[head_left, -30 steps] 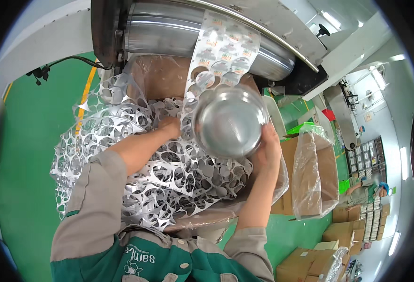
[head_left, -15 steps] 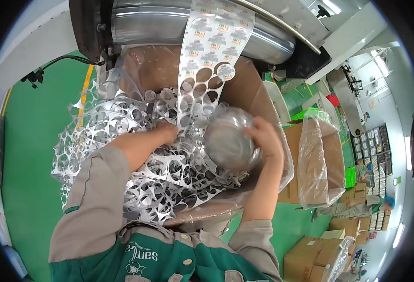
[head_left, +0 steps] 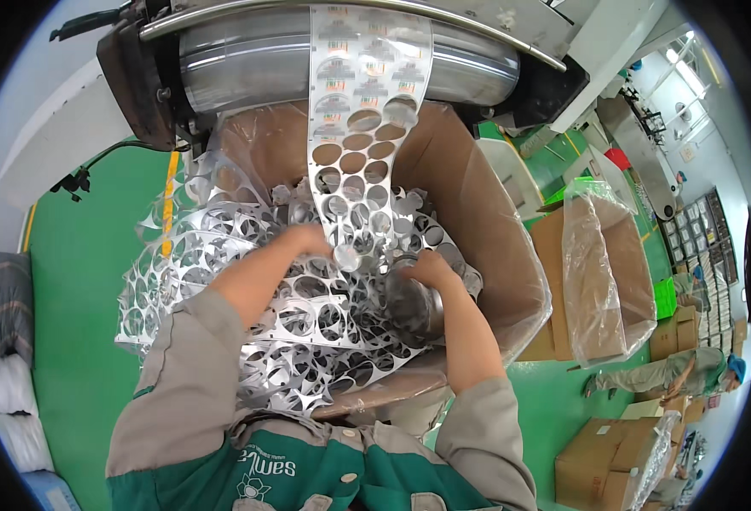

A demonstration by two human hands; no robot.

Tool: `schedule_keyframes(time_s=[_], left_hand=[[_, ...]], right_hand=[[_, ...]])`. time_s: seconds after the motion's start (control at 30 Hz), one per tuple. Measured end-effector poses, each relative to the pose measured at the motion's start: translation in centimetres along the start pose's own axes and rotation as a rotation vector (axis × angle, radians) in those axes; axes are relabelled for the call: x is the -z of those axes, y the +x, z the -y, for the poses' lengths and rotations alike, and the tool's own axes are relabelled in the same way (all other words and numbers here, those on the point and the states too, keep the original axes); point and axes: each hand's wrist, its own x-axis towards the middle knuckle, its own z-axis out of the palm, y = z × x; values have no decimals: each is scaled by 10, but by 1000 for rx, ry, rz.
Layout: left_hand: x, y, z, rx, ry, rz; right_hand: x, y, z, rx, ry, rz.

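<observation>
Metal bowl [head_left: 416, 313], gripped by the right hand [head_left: 431, 270], had sunk towards five o'clock among scrap [head_left: 303, 319]; left hand [head_left: 311, 241] grip was unclear.

The shiny bowl [head_left: 411, 308] (raised higher a second ago) has come down to the punched foil scrap [head_left: 288, 317].

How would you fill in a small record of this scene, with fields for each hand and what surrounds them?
Left hand: at the left edge of the punched strip; grip unclear, fingers mostly hidden
Right hand: holding a round metal bowl above the scraps
Strip: hanging from a metal roller, printed above, holed below
Under the hands: silvery scraps in a plastic-lined cardboard box
Floor: green
Background: a co-worker at right
</observation>
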Motion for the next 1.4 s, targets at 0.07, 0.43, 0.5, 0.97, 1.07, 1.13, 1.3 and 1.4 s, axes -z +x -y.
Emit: schedule_keyframes(time_s=[0.07,0.43,0.5,0.97,1.07,1.13,1.3,1.4], left_hand=[[59,-38,-73,30,-389,-142],[38,6,-24,171,-110,-441],[20,6,-40,222,-60,-257],[-9,-9,-60,316,338,168],[-19,-18,-66,245,342,8],[-19,-24,-74,143,352,-25],[-43,-15,-53,-50,488,265],[-37,1,-43,21,376,306]], right_hand=[[-16,6,-33,-51,7,-10],[79,-53,12,146,157,-4],[111,-88,29,361,777,-207],[66,-43,19,74,120,-14],[120,-97,42,98,711,-200],[111,-83,34,552,1447,-345],[52,0,12,-123,1180,-407],[-13,35,-43,-150,343,-508]])
